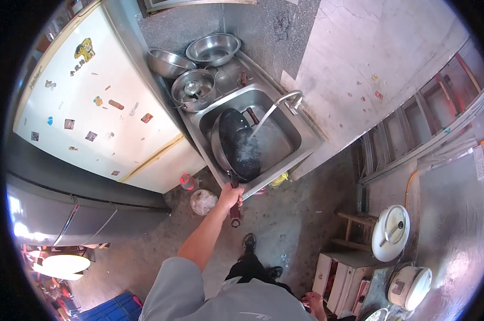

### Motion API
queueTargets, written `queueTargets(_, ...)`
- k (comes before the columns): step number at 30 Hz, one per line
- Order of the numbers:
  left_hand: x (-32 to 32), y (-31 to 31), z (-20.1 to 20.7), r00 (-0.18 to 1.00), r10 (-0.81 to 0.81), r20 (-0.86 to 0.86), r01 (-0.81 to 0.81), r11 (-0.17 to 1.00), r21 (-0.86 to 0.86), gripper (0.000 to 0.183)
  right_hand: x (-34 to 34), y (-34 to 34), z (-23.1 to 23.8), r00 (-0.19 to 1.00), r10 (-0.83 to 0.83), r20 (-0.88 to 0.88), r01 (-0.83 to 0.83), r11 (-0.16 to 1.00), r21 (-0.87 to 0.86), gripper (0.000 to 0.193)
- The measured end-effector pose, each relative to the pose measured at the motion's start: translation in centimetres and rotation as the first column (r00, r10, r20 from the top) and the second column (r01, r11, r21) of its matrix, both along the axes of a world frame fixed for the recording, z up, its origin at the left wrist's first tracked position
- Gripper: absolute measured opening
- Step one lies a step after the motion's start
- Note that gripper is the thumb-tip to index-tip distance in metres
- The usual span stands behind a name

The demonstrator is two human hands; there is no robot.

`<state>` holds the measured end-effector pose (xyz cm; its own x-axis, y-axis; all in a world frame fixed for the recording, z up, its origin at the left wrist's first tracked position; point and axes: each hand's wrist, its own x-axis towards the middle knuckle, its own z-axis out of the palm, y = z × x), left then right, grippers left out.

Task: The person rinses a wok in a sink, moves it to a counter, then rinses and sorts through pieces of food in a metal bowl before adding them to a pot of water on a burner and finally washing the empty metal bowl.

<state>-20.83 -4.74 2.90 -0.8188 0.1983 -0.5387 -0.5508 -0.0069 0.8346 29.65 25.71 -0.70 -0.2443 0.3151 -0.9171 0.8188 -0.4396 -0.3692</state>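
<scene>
The person's left hand (231, 196) is curled firmly round the long brown handle (235, 213) of a dark pan (232, 128), with the handle's end poking out below the fist. The right hand (313, 301) hangs low by the person's side near a white cabinet (327, 275); whether it is spread or closed cannot be told.

The pan lies in the steel sink (282, 136), apparently tilted, its handle crossing the near edge. It looks rigid and probably fairly heavy, the more so with water gathering inside, so its weight would likely pull down at the far end of the handle. The wet wall is likely slippery; the handle seems the surest place to hold, closer to the bowl for better leverage. A short brown piece (252, 115) by the far rim may be a second grip, but this is unclear.

Farther out, the tap (291, 96) pours a stream into the pan. Beyond the basin stand a steel pot (181, 95) holding a ladle (192, 87) and two steel bowls (214, 49).
</scene>
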Motion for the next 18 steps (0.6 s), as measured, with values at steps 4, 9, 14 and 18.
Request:
queueTargets(4, 0.7, -0.6, 1.2, 0.999, 0.027, 0.023, -0.028, 0.999, 0.035, 0.019, 0.4, 1.1, -0.3, 1.000, 0.028, -0.010, -0.028, 0.999, -0.017, 0.018)
queueTargets(9, 2.9, -1.6, 4.9, 0.971, 0.134, 0.198, -0.191, 0.933, 0.304, 0.015, 0.1, 1.1, -0.3, 0.999, 0.038, -0.015, -0.038, 0.999, 0.001, 0.015)
queueTargets(14, 5.6, -2.2, 7.0, 0.958, 0.157, 0.241, -0.253, 0.857, 0.448, 0.015, -1.1, 1.6, -1.4, 0.982, 0.183, -0.057, -0.180, 0.982, 0.050, 0.023)
queueTargets(18, 7.5, -2.5, 6.8, 0.962, 0.151, 0.228, -0.242, 0.857, 0.455, 0.014, -3.5, 1.7, -1.0, 0.958, 0.260, -0.123, -0.252, 0.964, 0.081, 0.020)
